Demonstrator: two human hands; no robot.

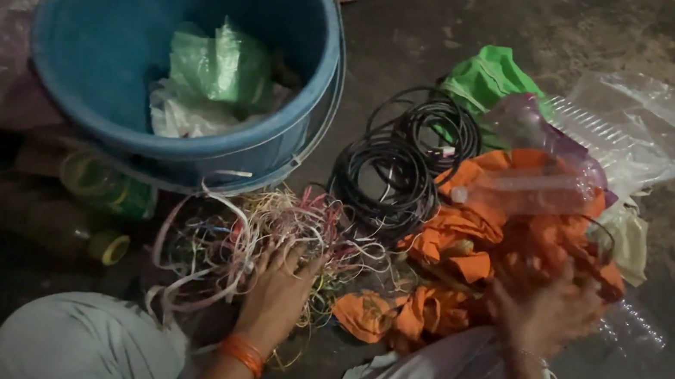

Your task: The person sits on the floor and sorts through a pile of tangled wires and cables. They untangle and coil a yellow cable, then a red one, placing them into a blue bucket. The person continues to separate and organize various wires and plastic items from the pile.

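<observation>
My left hand [276,290] presses down on a tangle of thin pale and pinkish wires [262,236] lying on the ground, fingers bent into the strands. An orange band sits on that wrist. My right hand [547,313] is blurred by motion and grips a clear plastic bottle [628,328] just over the crumpled orange cloth [471,233]. A second clear plastic bottle [529,189] lies across the orange cloth above it. Coils of black cable [397,167] lie between the wires and the cloth.
A blue bucket [116,21] holding green and white plastic bags stands at the upper left. Greenish bottles [95,184] lie below it. Green cloth [487,75] and clear plastic sheeting [650,126] lie at the upper right. My knees in pale trousers [87,343] fill the bottom edge.
</observation>
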